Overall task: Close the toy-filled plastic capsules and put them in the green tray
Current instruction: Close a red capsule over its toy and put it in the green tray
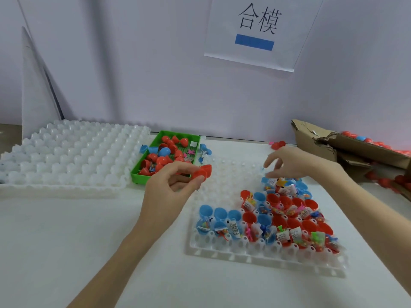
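My left hand pinches a red capsule between thumb and fingers, just in front of the green tray. The green tray holds several red capsules and a blue one. My right hand hovers with spread, slightly bent fingers over the far corner of the white holder tray, above a blue capsule with a toy packet. It holds nothing. The holder tray carries several open red and blue capsule halves filled with small bagged toys.
A large white empty holder tray lies at the left. Loose blue capsule halves lie beside the green tray. A torn cardboard box with red and blue capsules stands at the right, and a paper sign hangs on the wall behind.
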